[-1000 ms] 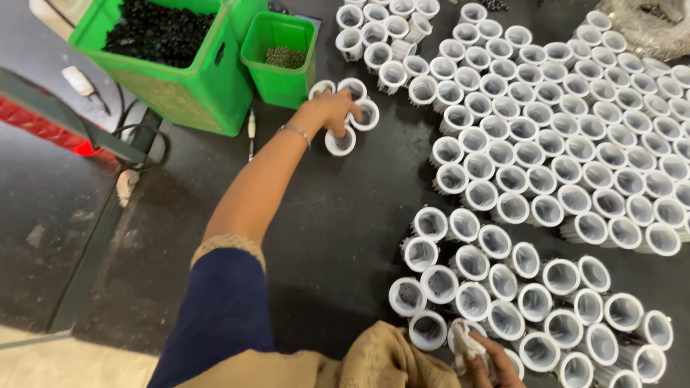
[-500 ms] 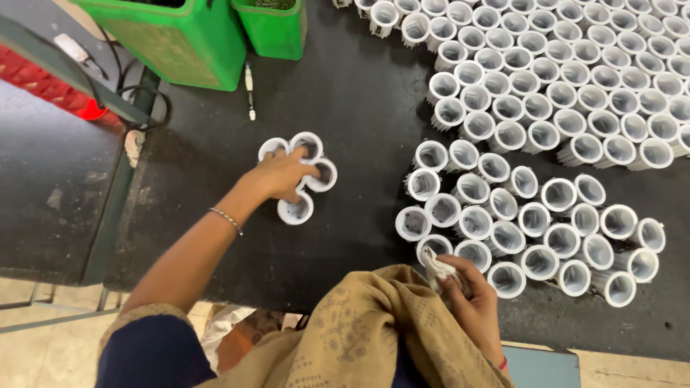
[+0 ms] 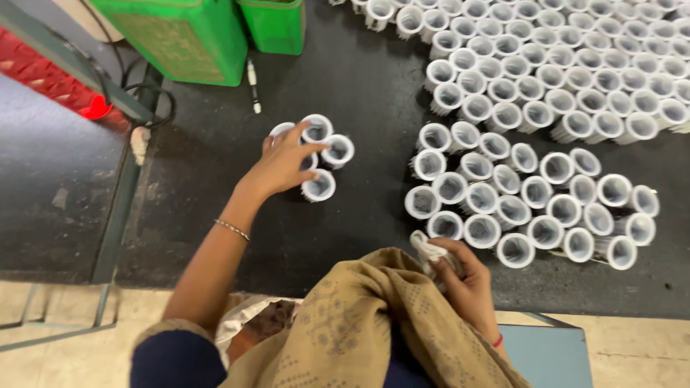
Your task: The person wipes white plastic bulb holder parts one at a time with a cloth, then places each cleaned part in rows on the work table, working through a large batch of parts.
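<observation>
Left hand [image 3: 284,164] is clamping a small cluster of white plastic ribbed cups [image 3: 320,154] left of the big sorted cup block [image 3: 528,197], right hand [image 3: 467,276] is gripping one more white cup [image 3: 425,248] just below it, so plenty's already lined up.

My left hand [image 3: 282,164] rests on a small cup cluster [image 3: 323,154], left of the nearer cup block [image 3: 528,197]. My right hand [image 3: 467,276] sits just before that block. The bins [image 3: 215,32] stand behind.

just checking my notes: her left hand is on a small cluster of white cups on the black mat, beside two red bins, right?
Not quite: the bins are green, not red, as the head view shows. The left hand does rest on a small cluster of white cups on the black mat.
</observation>
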